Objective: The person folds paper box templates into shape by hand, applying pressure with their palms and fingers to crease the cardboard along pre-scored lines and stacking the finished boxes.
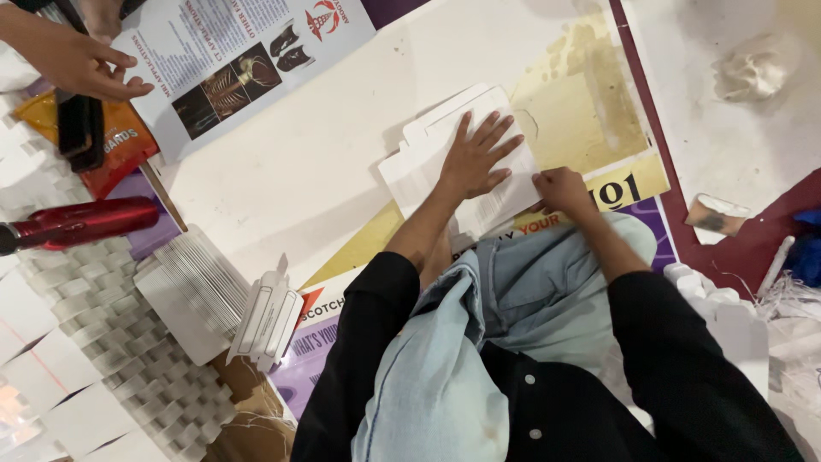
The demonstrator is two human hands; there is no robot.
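1. I saw a floor workspace covered by a large white sheet (282,171) with yellowed stains.
2. Beneath it lay a maroon floor (735,257).
3. At left, a woven pale mat (103,342) spread under white cut-outs.
4. A printed poster (231,60) lay at the top.
5. The light was even and soft.

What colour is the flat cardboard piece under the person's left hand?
White; the flat die-cut cardboard piece under the left hand shows best in the head view.
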